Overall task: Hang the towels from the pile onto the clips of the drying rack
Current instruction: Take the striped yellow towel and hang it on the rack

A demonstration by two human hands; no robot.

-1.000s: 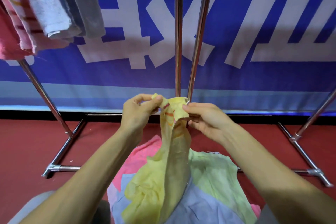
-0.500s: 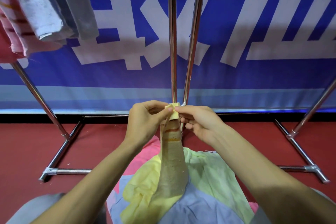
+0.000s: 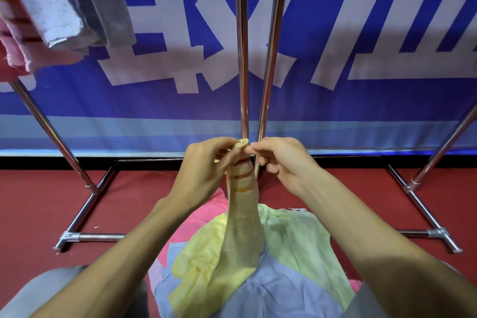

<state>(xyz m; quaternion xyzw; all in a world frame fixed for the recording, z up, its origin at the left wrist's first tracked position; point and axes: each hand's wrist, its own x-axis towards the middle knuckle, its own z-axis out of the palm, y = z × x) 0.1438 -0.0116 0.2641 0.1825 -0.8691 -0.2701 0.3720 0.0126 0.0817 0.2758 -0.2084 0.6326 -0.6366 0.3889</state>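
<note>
A yellow towel [image 3: 241,217] with orange stripes rises in a narrow column from the pile [image 3: 291,289] of pink, pale green, lilac and yellow towels below me. My left hand [image 3: 206,170] pinches its top corner and holds the cloth just under it. My right hand [image 3: 281,162] pinches the same corner from the right with thumb and forefinger. Both hands meet in front of the two upright chrome poles [image 3: 242,59] of the drying rack. No clips are in view.
Grey, white and pink towels [image 3: 59,10] hang at the upper left. The rack's slanted legs [image 3: 51,134] and floor bars [image 3: 423,214] spread over the red floor on both sides. A blue and white banner [image 3: 361,100] stands behind the rack.
The towel's top edge, spread wide between my hands a second ago, has been gathered into one pinched corner. My hands have come together and the towel hangs narrower.
</note>
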